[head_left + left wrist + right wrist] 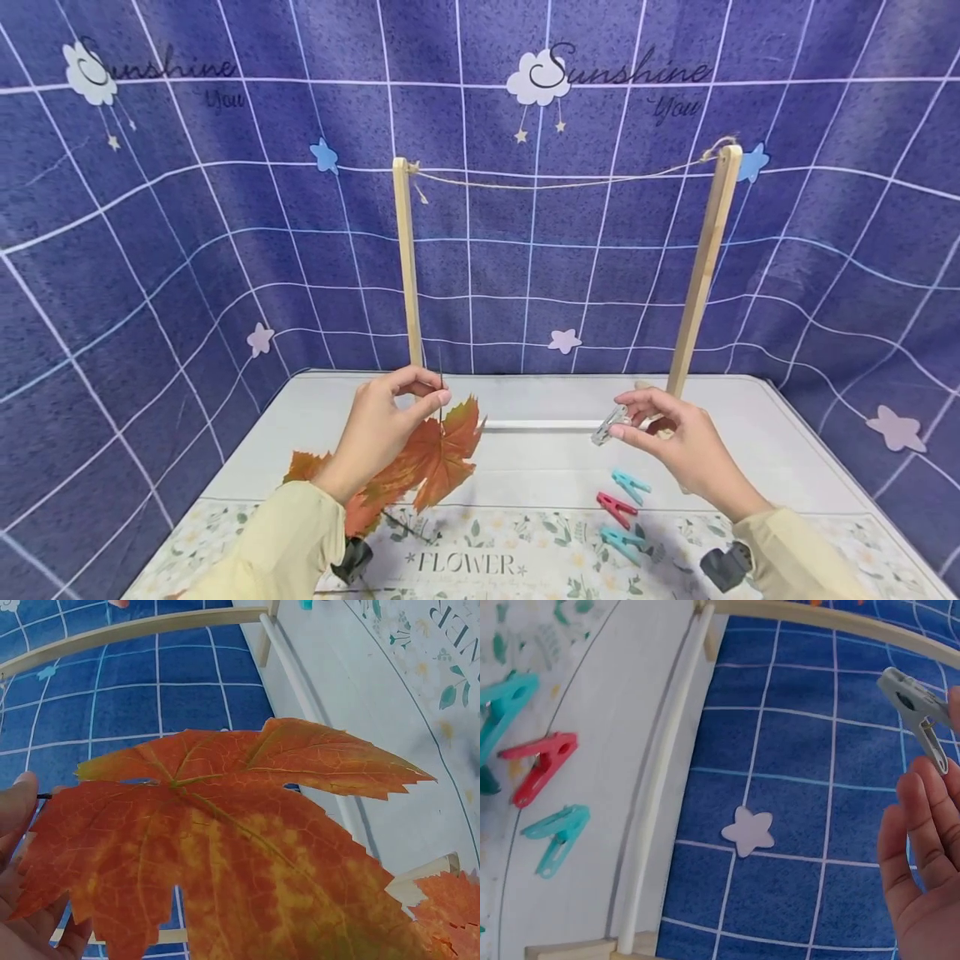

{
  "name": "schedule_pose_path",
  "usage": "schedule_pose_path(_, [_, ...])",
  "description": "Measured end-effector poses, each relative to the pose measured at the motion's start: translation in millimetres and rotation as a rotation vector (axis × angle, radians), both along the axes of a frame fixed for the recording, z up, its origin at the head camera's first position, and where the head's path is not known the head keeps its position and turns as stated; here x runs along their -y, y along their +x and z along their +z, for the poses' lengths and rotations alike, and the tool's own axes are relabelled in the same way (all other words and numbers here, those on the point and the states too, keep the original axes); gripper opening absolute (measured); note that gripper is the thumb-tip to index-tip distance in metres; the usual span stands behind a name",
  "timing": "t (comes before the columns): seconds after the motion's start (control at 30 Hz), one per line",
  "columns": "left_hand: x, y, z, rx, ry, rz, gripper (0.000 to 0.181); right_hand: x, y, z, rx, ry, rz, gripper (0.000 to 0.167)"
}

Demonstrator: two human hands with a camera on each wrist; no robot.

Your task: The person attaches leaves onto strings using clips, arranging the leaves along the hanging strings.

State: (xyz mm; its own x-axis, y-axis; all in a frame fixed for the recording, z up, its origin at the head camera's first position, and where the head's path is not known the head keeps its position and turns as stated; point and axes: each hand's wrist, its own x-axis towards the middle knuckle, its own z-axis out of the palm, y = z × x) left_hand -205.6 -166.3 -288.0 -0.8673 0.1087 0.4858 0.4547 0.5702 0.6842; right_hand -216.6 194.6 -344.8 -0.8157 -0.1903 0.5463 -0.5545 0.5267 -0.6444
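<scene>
My left hand [397, 412] pinches the thin dark stem of an orange-red maple leaf [442, 458], which hangs below the fingers. The leaf [225, 840] fills much of the left wrist view and hides part of that hand. More maple leaves [367, 500] lie on the table behind my left wrist. On the right, my right hand [678, 433] pinches a grey clothespin [609, 425] between thumb and fingers. The same clothespin [915, 712] shows close up in the right wrist view. Below that hand lie a red clothespin [617, 508] and two turquoise clothespins [630, 486].
A wooden frame stands at the back, with a left post [407, 258], a right post [705, 267] and a sagging twine [536, 187] tied between their tops. A white bar [540, 425] runs low between the posts. A floral mat [465, 567] covers the table's front.
</scene>
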Motion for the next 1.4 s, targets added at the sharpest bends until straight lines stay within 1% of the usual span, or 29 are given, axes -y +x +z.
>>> schedule_pose_path(0.1, [-3.8, -1.5, 0.6, 0.011, -0.001, -0.012, 0.007, 2, 2.0, 5.6, -0.002, -0.028, 0.008, 0.027])
schedule_pose_path(0.3, [-10.6, -2.4, 3.4, 0.021, 0.000, -0.016, 0.005, 7, 1.6, 14.7, -0.028, -0.045, 0.043, 0.034])
schedule_pose_path(0.4, [-13.7, -2.1, 4.4, 0.022, 0.000, -0.016, 0.005, 9, 0.6, 15.8, -0.044, -0.047, 0.050, 0.036])
schedule_pose_path(0.53, [-15.7, -3.1, 4.0, 0.020, -0.005, -0.018, 0.005, 10, 0.5, 14.0, -0.027, -0.040, 0.045, 0.034])
schedule_pose_path(0.67, [-17.1, -4.3, 3.1, 0.022, 0.008, -0.020, 0.006, 9, 0.6, 12.9, -0.018, -0.028, 0.039, 0.032])
schedule_pose_path(0.83, [-20.9, -7.5, 3.0, 0.029, 0.021, -0.028, 0.006, 11, -2.3, 18.0, -0.031, -0.027, 0.044, 0.032])
schedule_pose_path(0.9, [-22.9, -9.6, 3.8, 0.030, 0.022, -0.033, 0.006, 12, -4.3, 22.4, -0.035, -0.024, 0.046, 0.032])
schedule_pose_path(1.1, [-29.3, -15.4, 8.2, 0.025, 0.022, -0.040, 0.005, 19, -12.6, 42.0, -0.046, -0.002, 0.058, 0.036])
schedule_pose_path(1.23, [-33.9, -19.1, 11.1, 0.009, 0.028, -0.035, 0.006, 24, -18.4, 55.4, -0.041, 0.029, 0.066, 0.034])
schedule_pose_path(1.4, [-38.0, -24.0, 16.9, 0.012, 0.046, -0.034, 0.007, 31, -22.2, 74.6, -0.045, 0.053, 0.069, 0.033])
